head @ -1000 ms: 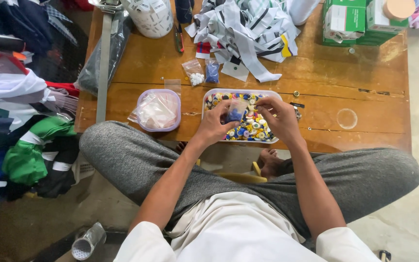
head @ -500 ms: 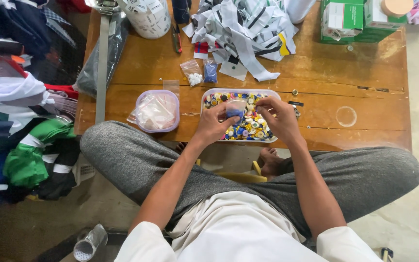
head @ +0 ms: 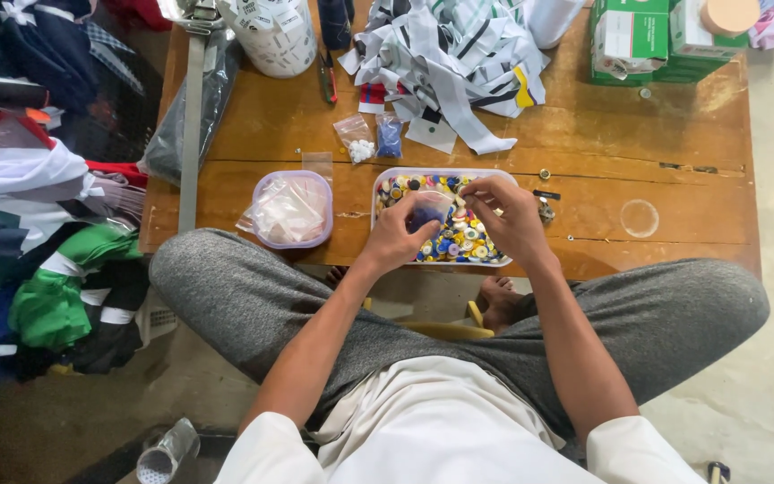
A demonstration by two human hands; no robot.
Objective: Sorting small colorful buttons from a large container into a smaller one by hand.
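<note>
A white tray (head: 388, 178) full of several coloured buttons sits near the front edge of a low wooden table (head: 584, 170). My left hand (head: 393, 236) holds a small clear plastic bag (head: 426, 209) with blue buttons inside, over the tray. My right hand (head: 508, 215) hovers over the tray's right side, its fingertips pinched together at the bag's mouth; whether a button is in them cannot be told.
A lilac tub (head: 293, 211) of clear bags stands left of the tray. Two small filled bags (head: 371, 139) lie behind it, with a heap of striped fabric strips (head: 454, 54), a white bucket (head: 272, 36) and green boxes (head: 647, 40). Clothes (head: 38, 224) are piled at left.
My left hand has raised the small bag a little over the tray. My right hand has shifted left, its fingers pinching at the bag's mouth.
</note>
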